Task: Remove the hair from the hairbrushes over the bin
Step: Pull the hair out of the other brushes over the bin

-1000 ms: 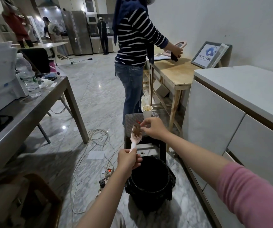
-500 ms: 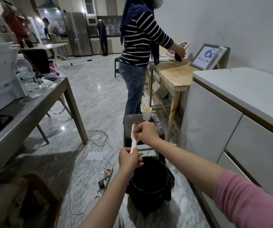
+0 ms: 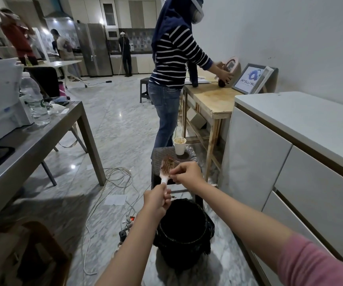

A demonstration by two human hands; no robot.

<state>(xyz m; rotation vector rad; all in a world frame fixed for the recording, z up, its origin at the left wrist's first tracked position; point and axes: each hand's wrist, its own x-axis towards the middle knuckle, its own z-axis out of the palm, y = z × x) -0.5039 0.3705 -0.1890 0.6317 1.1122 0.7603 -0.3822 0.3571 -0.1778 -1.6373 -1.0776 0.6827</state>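
Nearest: black bin [image 3: 184, 228] on the marble floor, lined with a dark bag, mouth open; contents too dark to read, so can't tell how much hair is already in it. Just above its near-left rim, left hand [image 3: 156, 200] is wrapped around the white handle of the hairbrush [image 3: 166, 169], holding it roughly upright with the head tilted away. Right hand [image 3: 187, 173] sits just right of the brush head, thumb and fingertips pinched at the lower edge of the bristles, apparently on a tuft of the brown hair [image 3: 167, 165] matted across them. Note the brush head is a bit past the far rim of the bin, more over the dark stool [image 3: 162, 154] than over the opening, so loose strands could miss. Progress, my read: early to mid on this brush. Bristles look heavily loaded, the pull is in progress, nothing visibly dropping. Left to do: strip the mat, drop it in the bin, repeat for any other brushes; none visible here. Behind that, a paper cup [image 3: 179, 145] stands on the stool, contents unclear. Left of the bin: power strip [image 3: 128, 222] and loose cables on the floor. Far left a steel tabletop [image 3: 32, 139] with a water bottle [image 3: 35, 102]. Far right white cabinets and a wooden tabletop where a person in a striped top [image 3: 176, 58] is handling something.
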